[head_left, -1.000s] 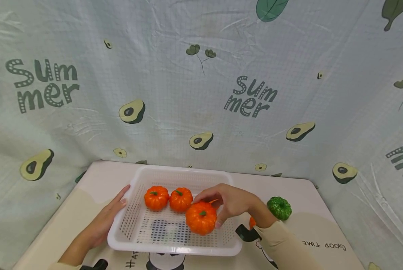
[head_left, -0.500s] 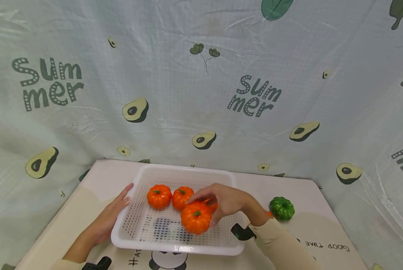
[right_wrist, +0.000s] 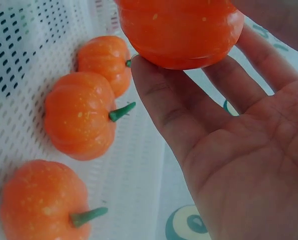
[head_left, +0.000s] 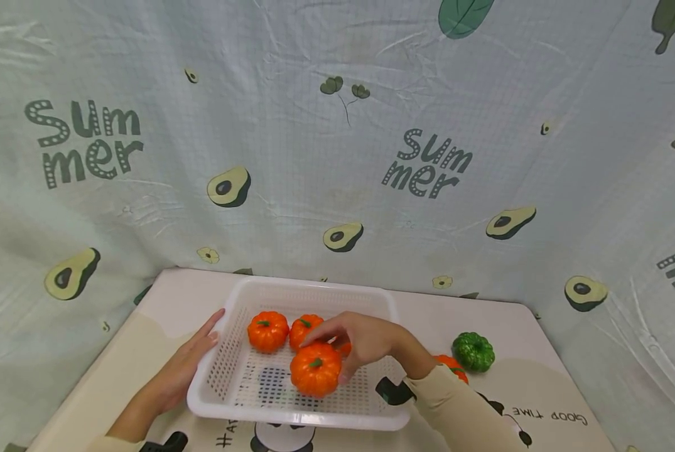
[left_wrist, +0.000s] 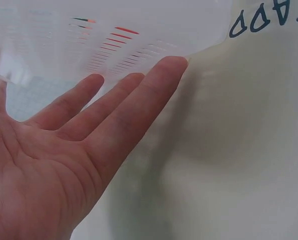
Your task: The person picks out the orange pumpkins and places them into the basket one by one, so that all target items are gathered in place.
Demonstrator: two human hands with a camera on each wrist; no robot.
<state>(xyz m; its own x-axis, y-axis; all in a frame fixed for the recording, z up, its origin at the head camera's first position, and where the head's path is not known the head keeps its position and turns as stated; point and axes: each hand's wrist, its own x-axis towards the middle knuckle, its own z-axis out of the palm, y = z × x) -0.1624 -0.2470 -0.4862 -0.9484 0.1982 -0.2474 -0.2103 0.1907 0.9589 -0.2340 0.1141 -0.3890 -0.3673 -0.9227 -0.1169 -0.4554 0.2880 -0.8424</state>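
Observation:
My right hand (head_left: 365, 339) grips a small orange pumpkin (head_left: 316, 370) with a green stem, held over the white perforated basket (head_left: 292, 419). In the right wrist view its orange underside (right_wrist: 181, 37) sits between the thumb and fingers. Three more orange pumpkins stand in a row along the basket's far side: one at the left (head_left: 267, 331), one beside it (head_left: 303, 329), and a third (head_left: 345, 349) mostly hidden behind my right hand. My left hand (head_left: 181, 367) has its fingers extended against the basket's left side; in the left wrist view the fingertips touch the wall (left_wrist: 138, 30).
Right of the basket, a green pumpkin (head_left: 473, 351) stands on the table (head_left: 540, 364). An orange pumpkin (head_left: 453, 365) next to it is partly covered by my right forearm. A printed curtain (head_left: 280, 157) hangs behind the table.
My right hand has moved left with the pumpkin it holds, uncovering part of the third pumpkin behind it and of the orange one outside the basket. My left hand stays against the basket.

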